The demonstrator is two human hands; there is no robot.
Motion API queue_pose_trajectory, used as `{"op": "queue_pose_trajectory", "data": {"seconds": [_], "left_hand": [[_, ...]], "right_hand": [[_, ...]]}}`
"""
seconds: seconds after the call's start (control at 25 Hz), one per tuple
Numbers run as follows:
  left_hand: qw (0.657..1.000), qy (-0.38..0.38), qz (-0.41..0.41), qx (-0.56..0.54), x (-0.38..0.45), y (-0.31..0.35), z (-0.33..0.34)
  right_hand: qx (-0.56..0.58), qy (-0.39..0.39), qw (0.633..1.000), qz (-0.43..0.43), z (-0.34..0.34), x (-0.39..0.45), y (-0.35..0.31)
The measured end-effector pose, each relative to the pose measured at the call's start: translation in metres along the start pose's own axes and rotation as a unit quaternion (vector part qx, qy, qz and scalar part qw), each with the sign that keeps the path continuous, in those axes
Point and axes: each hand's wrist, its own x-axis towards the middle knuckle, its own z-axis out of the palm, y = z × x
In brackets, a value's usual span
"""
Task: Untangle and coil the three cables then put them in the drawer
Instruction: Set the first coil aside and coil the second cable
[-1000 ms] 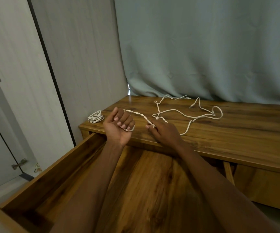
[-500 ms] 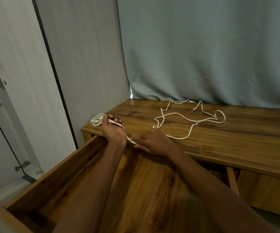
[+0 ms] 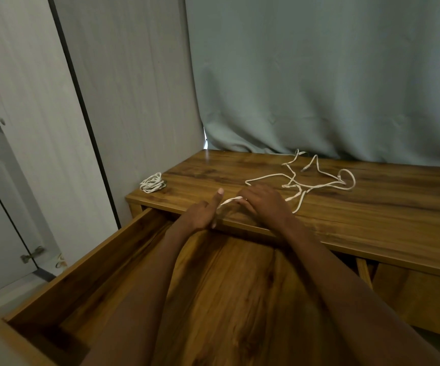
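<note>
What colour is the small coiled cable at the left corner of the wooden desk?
White; the small coiled cable shows clearly in the head view.

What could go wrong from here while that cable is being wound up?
1. The loose cable still crosses itself in loops on the desk top; pulling with the right hand may tighten a knot.
2. The left hand holds only a short stretch, so turns could slip off.
3. The coiled cable sits at the desk's left edge and could be knocked off.
</note>
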Motion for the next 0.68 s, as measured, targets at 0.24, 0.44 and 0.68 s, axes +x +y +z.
{"op": "queue_pose_trajectory", "data": {"seconds": [0.24, 0.44, 0.68], "left_hand": [[0.848, -0.333, 0.030, -0.412, -0.006, 0.005, -0.008], [0.692, -0.326, 0.135, -0.630, -0.005, 0.014, -0.002], [0.608, -0.146, 0.234, -0.745, -0.008, 0.015, -0.011]], "right_hand": [[-0.154, 0.040, 0.987, 0.027, -0.001, 0.004, -0.001], [-0.094, -0.005, 0.995, 0.019, 0.003, 0.002, -0.010], [-0.045, 0.020, 0.998, 0.043, 0.001, 0.002, -0.001]]}}
